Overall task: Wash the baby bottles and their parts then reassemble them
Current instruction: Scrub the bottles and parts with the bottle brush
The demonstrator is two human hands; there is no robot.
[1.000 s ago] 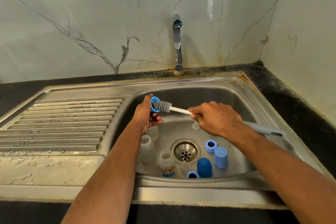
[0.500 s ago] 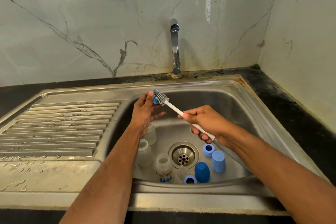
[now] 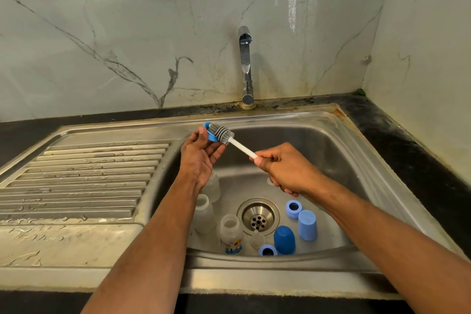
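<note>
Scrubbing is in progress above the left rim of the stainless steel sink basin (image 3: 339,150), where the left hand (image 3: 200,158) pinches a small blue plastic bottle collar ring (image 3: 212,135) by its rim; light, rigid and probably slippery when wet, the ring is best taken at the outer edge. The right hand (image 3: 286,169) has its grip closed round the white shaft of the grey-bristled bottle brush (image 3: 224,133). Its long axis runs from lower right to upper left, bristle head against the ring.

Veined marble walls (image 3: 127,33), black counter (image 3: 407,150), steel sink (image 3: 356,160), chrome tap (image 3: 246,64)
</note>
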